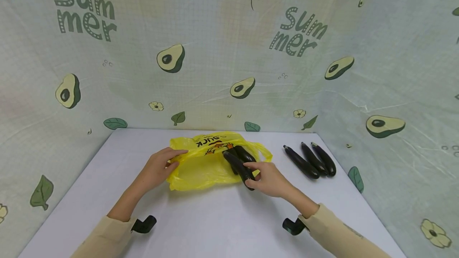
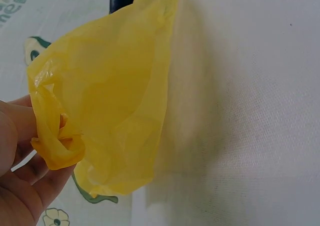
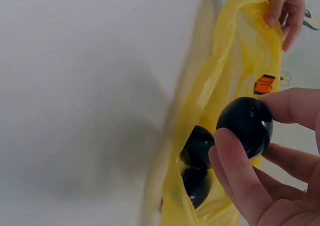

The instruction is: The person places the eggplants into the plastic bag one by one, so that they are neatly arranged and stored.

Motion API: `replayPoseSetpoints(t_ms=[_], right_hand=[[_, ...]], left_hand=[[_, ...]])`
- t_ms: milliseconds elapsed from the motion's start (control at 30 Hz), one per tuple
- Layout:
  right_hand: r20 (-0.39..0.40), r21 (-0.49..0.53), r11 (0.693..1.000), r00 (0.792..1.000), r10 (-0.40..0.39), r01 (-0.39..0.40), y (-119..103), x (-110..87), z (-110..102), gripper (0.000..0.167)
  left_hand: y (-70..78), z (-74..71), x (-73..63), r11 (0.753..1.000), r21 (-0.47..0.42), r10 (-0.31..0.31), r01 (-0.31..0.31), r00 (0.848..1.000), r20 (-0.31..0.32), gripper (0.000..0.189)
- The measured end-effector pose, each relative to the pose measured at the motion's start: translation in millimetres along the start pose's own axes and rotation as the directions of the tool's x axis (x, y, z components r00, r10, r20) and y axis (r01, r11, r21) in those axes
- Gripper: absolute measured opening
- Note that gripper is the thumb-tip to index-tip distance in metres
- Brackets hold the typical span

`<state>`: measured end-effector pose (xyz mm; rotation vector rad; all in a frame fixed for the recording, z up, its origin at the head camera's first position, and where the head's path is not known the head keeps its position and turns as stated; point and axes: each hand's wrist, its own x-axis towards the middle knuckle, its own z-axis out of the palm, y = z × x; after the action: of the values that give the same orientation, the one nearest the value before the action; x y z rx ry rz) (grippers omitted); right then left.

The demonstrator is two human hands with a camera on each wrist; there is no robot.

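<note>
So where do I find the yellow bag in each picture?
Head: the bag lies just below centre.
Left wrist: the bag fills much of the left half.
Right wrist: the bag runs top to bottom, right of centre.
Shared landmark: the left hand, gripping the bag in all three.

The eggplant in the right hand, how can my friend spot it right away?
On the white table, find the yellow bag. At its right end, the right hand holds the eggplant. It's the only one gripped: two others lie in the bag, three more on the table's right.
</note>
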<state>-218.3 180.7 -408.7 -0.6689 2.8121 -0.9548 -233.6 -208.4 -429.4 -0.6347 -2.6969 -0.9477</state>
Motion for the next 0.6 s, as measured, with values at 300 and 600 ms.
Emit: replayPoseSetpoints(t_ms=[300,600], right_hand=[[-0.022,-0.013,1.000,1.000,0.010,-0.010,-4,15.7,12,0.053],[-0.035,-0.002,1.000,0.999,0.006,-0.006,-6,29.9,25,0.053]], left_hand=[[-0.5,0.1,0.1,1.000,-0.002,0.002,-0.002,1.000,-0.005,0.049],[-1.6,0.3,-1.6,1.000,0.003,0.013,-0.013,1.000,-0.009,0.049]])
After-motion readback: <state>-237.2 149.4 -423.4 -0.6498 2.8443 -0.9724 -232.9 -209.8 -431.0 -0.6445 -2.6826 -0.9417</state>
